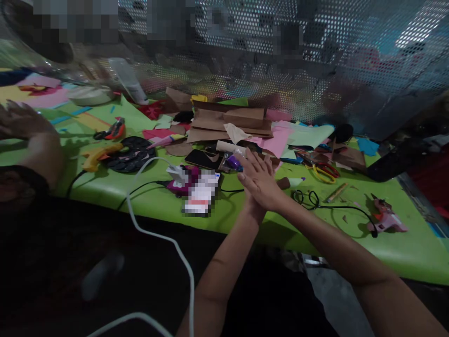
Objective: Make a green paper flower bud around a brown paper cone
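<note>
My right hand (pixel 261 182) lies across my left hand, its fingers stretched out and apart. Most of my left hand (pixel 253 208) is covered by the right one, so its fingers are hard to make out; whether anything lies between the palms cannot be seen. Just beyond the fingertips are a purple object (pixel 233 163) in clear plastic and a pale paper roll (pixel 226 147). A short brown roll (pixel 283 183) rests right of my hands. To their left, a phone with a lit screen (pixel 202 194) leans by a magenta power strip (pixel 180 185) with a white plug.
A pink glue gun (pixel 387 220), a pencil (pixel 336 193) and yellow-handled scissors (pixel 324 174) lie right. A yellow glue gun (pixel 100 155), black round tray (pixel 131 154) and dark phone (pixel 203 159) lie left. Brown paper (pixel 231 124) is piled behind. Another person's hand (pixel 26 122) is far left.
</note>
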Demonstrator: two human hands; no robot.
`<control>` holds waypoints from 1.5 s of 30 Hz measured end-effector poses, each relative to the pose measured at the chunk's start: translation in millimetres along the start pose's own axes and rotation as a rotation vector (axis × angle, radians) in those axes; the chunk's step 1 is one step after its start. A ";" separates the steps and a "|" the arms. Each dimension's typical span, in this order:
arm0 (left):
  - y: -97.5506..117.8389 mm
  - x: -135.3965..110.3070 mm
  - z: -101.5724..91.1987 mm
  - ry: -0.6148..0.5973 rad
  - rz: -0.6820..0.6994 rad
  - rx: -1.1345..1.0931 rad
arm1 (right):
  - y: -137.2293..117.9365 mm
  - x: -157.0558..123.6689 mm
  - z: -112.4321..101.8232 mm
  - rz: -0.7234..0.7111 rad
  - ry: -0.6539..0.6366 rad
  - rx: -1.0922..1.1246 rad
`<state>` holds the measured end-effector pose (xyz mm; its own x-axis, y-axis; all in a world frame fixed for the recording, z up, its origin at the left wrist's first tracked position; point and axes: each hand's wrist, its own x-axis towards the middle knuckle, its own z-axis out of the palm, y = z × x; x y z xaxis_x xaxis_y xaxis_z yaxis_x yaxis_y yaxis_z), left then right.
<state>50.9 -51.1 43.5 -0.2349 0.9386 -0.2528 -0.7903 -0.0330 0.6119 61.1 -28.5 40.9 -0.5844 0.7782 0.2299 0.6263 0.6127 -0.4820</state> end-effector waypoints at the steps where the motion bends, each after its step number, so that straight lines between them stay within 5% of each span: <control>1: -0.7 -0.4 -3.7 -0.051 -0.015 -0.045 | 1.7 4.1 -1.1 0.026 0.041 -0.007; 4: -0.6 -0.5 -18.1 -0.201 -0.090 -0.287 | 13.2 22.8 -12.5 0.096 0.175 0.006; 7: 2.0 3.5 -27.6 -0.237 -0.115 -0.428 | 25.1 28.7 -29.6 0.019 0.241 0.096; 11: 7.6 11.3 -28.1 -0.190 -0.138 -0.423 | 31.7 4.3 -44.2 -0.114 0.318 0.159; 15: 6.8 16.6 -27.1 -0.196 -0.113 -0.405 | 36.9 -21.1 -40.8 -0.219 0.212 0.116; 22: 2.7 20.1 -22.5 -0.239 -0.149 -0.366 | 43.8 -23.5 -30.6 -0.200 0.243 0.167; 26: 5.2 20.0 -19.4 -0.229 -0.155 -0.275 | 49.1 -24.0 -36.3 -0.116 0.294 0.389; 31: 10.7 42.1 -35.2 -0.308 0.018 0.195 | 75.2 -28.7 -60.0 0.079 0.452 0.868; 35: 16.1 65.4 -48.9 -0.435 0.164 0.934 | 101.3 -37.9 -71.8 0.175 0.562 0.956; 40: 9.6 66.4 -51.4 -0.579 0.415 1.823 | 118.2 -48.4 -63.3 0.258 0.578 1.031; 45: -5.3 68.6 -58.2 -0.581 0.533 1.996 | 120.9 -55.0 -57.9 0.284 0.574 1.073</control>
<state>6.1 -6.5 -20.6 0.2874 0.9493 0.1272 0.8637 -0.3142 0.3941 198.8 10.7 19.0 -0.0190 0.9774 0.2107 -0.2009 0.2027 -0.9584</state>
